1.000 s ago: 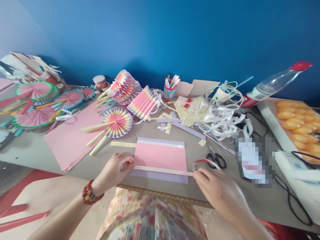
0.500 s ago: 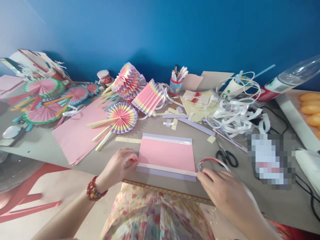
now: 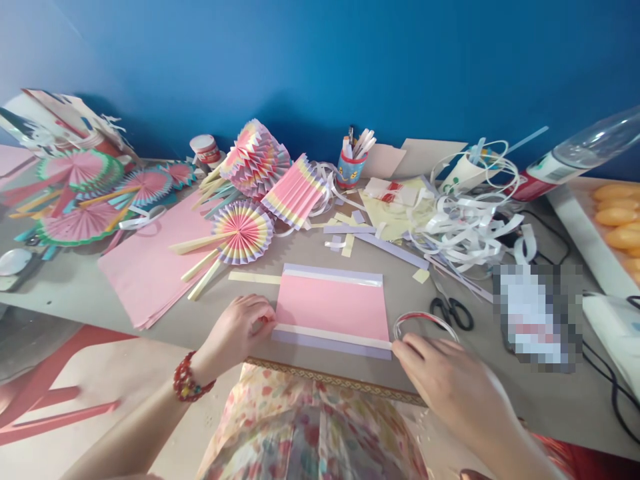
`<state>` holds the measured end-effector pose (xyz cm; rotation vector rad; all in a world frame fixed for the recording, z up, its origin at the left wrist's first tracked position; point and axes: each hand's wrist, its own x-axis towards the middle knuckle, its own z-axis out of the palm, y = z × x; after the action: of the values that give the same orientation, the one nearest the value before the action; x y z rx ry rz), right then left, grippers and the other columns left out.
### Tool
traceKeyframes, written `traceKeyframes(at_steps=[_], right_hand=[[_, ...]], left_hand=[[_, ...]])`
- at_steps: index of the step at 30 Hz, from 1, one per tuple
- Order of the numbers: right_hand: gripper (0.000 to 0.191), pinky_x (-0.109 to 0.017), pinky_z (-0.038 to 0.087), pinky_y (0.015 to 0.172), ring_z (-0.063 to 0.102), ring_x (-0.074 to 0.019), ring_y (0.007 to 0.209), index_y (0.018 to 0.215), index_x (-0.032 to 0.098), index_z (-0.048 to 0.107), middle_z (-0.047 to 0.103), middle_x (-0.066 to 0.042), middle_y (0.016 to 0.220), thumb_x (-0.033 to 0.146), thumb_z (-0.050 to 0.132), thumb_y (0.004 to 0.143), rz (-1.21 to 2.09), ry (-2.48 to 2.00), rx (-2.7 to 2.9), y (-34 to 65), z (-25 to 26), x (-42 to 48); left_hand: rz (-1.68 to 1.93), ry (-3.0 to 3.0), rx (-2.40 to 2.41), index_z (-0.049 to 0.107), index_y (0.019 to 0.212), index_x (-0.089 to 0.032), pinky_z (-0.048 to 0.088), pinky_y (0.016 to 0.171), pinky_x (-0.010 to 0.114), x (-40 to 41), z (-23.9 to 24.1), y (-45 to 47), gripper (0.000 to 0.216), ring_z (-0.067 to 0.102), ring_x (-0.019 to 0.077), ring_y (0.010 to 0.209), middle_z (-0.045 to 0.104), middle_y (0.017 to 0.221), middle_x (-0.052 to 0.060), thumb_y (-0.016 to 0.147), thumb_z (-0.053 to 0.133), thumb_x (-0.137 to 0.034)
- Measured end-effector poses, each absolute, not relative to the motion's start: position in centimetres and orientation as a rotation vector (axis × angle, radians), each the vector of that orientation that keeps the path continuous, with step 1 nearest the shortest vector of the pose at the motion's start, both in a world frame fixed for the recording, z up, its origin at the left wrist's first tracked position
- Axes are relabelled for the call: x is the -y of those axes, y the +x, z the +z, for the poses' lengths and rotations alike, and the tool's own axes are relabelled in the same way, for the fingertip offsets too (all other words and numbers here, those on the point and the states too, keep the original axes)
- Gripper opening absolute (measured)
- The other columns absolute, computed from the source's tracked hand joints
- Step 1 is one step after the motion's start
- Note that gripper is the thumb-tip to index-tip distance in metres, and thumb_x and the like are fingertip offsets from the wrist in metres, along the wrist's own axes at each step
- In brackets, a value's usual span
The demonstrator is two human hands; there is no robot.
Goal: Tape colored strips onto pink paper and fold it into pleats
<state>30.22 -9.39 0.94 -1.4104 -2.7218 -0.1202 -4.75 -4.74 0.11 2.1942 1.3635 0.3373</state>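
Observation:
A pink sheet of paper lies flat on the table in front of me, with lilac bands along its far and near edges. Along the near side runs a narrow white tape strip; a glossy strip lies along the far side. My left hand, thumb and finger pinched, is at the strip's left end. At its right end my right hand has its fingers closed on the strip. Just beyond the right knuckles lies a white-and-red ring, probably a tape roll, partly covered by the hand.
Black-handled scissors lie right of the sheet. Folded paper fans and stacked pink paper are at left. Curled white strips, a pen cup, a bottle and a blurred-out object stand or lie behind and right.
Both hands keep their places at the strip's ends. The view has shifted slightly; nothing else has visibly moved.

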Motion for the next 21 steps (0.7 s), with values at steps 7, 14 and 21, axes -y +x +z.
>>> traceKeyframes(at_steps=[7,14,21], right_hand=[[0.027,-0.032,0.025,0.062,0.052,-0.0146,0.061,0.083,0.022,0.055,0.056,0.001,0.072,-0.001,0.043,0.078,-0.063,-1.477,2.750,30.3,1.1,9.5],[0.028,-0.032,0.024,0.063,0.049,-0.0153,0.060,0.085,0.023,0.057,0.058,0.001,0.074,-0.001,0.047,0.077,-0.109,-1.488,2.741,29.9,1.3,9.4],[0.029,-0.031,0.023,0.062,0.047,-0.0139,0.060,0.081,0.024,0.060,0.060,0.003,0.073,-0.004,0.053,0.074,-0.067,-1.609,2.780,29.5,2.0,9.3]], left_hand=[[0.319,2.204,-1.372,0.054,0.077,-0.019,0.037,0.072,0.030,4.8,0.3,-4.7,0.017,0.053,0.0173,0.076,0.058,0.076,0.001,0.093,0.048,-0.020],[0.299,2.300,-1.391,0.053,0.080,-0.020,0.037,0.074,0.030,5.1,-0.1,-4.5,0.013,0.054,0.0175,0.079,0.060,0.081,0.001,0.092,0.048,-0.018],[0.282,2.366,-1.388,0.053,0.082,-0.020,0.035,0.073,0.031,5.2,-0.4,-4.6,0.014,0.054,0.0181,0.081,0.059,0.083,0.001,0.094,0.046,-0.020]])
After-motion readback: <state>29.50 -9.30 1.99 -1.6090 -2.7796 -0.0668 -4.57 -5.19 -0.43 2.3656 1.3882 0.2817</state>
